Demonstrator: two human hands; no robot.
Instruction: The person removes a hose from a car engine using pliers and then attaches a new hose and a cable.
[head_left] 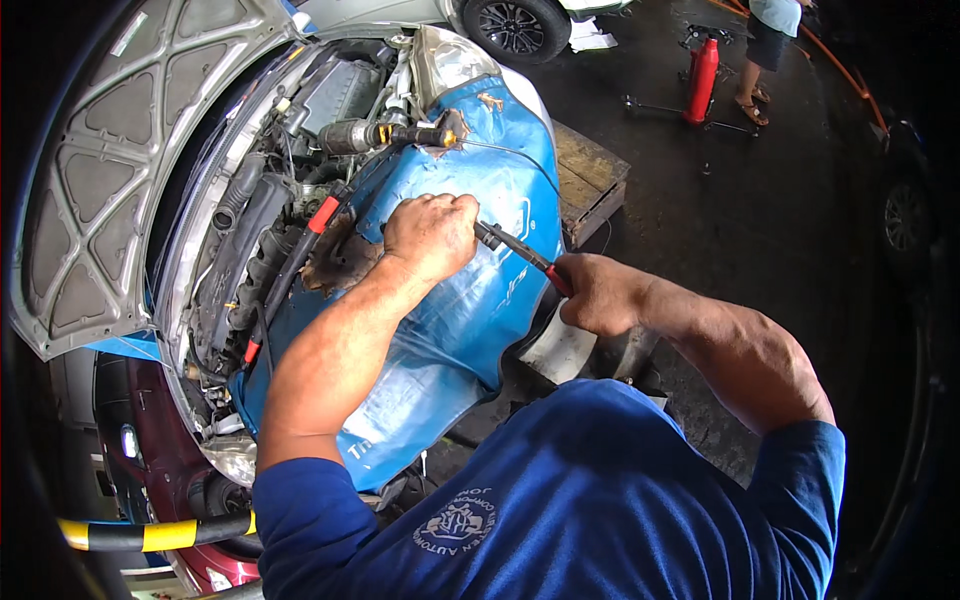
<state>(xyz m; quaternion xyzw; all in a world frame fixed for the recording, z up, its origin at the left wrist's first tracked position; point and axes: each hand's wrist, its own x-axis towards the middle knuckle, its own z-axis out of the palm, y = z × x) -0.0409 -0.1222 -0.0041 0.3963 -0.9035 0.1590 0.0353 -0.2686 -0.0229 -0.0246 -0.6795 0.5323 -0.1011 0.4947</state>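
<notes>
My left hand is closed over the blue fender cover, gripping a small dark cylindrical part that shows beside its fingers. My right hand grips red-handled long-nose pliers, whose jaws lie at that part by my left hand. The torn, stained cover drapes over the car's fender. Behind my hands, a cylindrical power tool with a yellow-black body lies at the cover's upper edge, with a thin cable running from near it. A long red-and-black bar lies along the engine bay's edge.
An open hood and engine bay are at left. A wooden crate stands right of the cover. Further back are a red jack, another person's legs and parked cars. A striped barrier is low at left.
</notes>
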